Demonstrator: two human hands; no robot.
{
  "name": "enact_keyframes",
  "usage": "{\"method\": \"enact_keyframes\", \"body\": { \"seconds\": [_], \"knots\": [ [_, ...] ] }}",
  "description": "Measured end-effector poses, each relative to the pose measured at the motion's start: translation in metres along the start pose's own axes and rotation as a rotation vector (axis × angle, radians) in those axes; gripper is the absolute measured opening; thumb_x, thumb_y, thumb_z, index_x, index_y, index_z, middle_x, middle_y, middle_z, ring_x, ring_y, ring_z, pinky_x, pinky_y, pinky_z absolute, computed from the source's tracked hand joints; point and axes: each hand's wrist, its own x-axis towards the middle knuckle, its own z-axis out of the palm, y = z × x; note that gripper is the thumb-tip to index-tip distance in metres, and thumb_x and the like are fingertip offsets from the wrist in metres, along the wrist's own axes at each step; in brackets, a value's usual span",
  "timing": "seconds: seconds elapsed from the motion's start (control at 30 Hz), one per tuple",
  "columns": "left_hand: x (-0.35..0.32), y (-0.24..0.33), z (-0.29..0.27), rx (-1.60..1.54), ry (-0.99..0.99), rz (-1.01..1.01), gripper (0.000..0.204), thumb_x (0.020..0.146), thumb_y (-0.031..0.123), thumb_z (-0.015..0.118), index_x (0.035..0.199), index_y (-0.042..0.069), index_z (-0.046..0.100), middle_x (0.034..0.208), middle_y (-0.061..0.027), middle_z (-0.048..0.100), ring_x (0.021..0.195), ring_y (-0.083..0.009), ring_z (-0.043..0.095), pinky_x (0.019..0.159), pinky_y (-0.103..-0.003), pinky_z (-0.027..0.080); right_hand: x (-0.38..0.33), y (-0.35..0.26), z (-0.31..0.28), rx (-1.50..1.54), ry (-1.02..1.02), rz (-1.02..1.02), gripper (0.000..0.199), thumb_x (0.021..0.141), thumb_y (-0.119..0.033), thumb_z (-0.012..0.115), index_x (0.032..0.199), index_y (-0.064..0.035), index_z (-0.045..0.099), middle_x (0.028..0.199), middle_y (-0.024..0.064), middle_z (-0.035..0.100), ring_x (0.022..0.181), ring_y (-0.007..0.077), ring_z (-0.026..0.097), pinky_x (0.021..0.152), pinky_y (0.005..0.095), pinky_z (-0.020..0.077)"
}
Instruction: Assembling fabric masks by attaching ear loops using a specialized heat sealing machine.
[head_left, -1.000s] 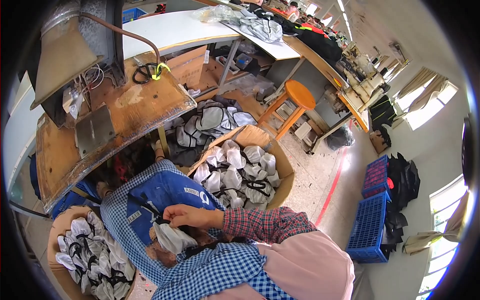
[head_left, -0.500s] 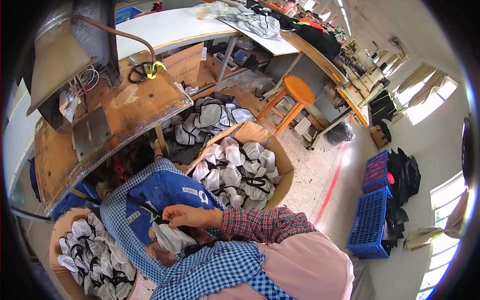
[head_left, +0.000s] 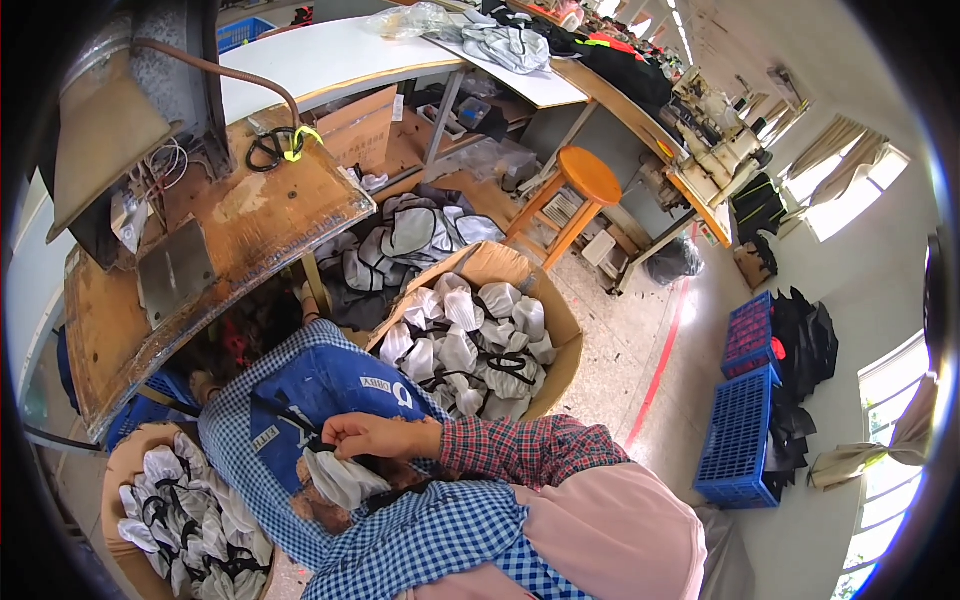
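Note:
My right hand (head_left: 378,437) comes across from the right in a plaid sleeve, over my lap. Its fingers are pinched together on a small white pleated fabric piece (head_left: 345,482), at a black strap (head_left: 285,410) that trails away to the left. Under that piece lies my left hand (head_left: 318,508), mostly covered by the fabric and the checked cloth, with its fingers hidden. Beneath both hands, a blue panel with white patches (head_left: 335,372) spreads over the blue-and-white checked apron (head_left: 415,535) on my lap.
Cardboard boxes (head_left: 562,375) (head_left: 120,500) holding similar white pieces with black straps stand on either side of my lap. A worn wooden machine table (head_left: 255,205) is at upper left. Farther off are an orange stool (head_left: 588,178), grey-white fabric pieces (head_left: 430,232) and blue crates (head_left: 735,440).
The surroundings shift slightly left and up in the picture. My right hand stays pinched on the white fabric piece, almost unmoved.

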Motion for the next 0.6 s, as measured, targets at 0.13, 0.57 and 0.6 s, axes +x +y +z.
{"method": "enact_keyframes", "body": {
  "seconds": [0.13, 0.57, 0.6],
  "knots": [
    [0.006, 0.006, -0.009, -0.043, -0.018, -0.004, 0.02, 0.085, 0.021, 0.063, 0.088, 0.004, 0.074, 0.075, -0.0033, 0.07, 0.064, -0.0156, 0.066, 0.059, -0.03, 0.049, 0.002, 0.001, -0.001, 0.039, 0.013, 0.014, 0.019, 0.085, -0.012, 0.06, 0.101, -0.0044, 0.056, 0.089, -0.0034, 0.053, 0.084, 0.0051, 0.047, 0.074, 0.0216, 0.0397],
    [0.016, 0.043, -0.058, -0.187, -0.074, -0.036, 0.021, 0.085, 0.022, 0.063, 0.089, 0.004, 0.074, 0.076, -0.0028, 0.071, 0.065, -0.0152, 0.067, 0.059, -0.03, 0.05, 0.017, -0.015, -0.003, 0.111, 0.038, -0.021, 0.014, 0.085, -0.009, 0.056, 0.099, -0.0064, 0.057, 0.088, -0.004, 0.054, 0.081, 0.0044, 0.049, 0.074, 0.02, 0.0404],
    [0.011, 0.049, -0.062, -0.206, -0.076, -0.049, 0.021, 0.085, 0.022, 0.063, 0.09, 0.004, 0.075, 0.076, -0.0028, 0.071, 0.065, -0.0151, 0.067, 0.06, -0.03, 0.05, 0.021, -0.017, -0.005, 0.176, 0.045, -0.057, 0.014, 0.085, -0.009, 0.056, 0.099, -0.0064, 0.057, 0.088, -0.004, 0.054, 0.081, 0.0046, 0.049, 0.073, 0.0197, 0.0407]
  ]
}}
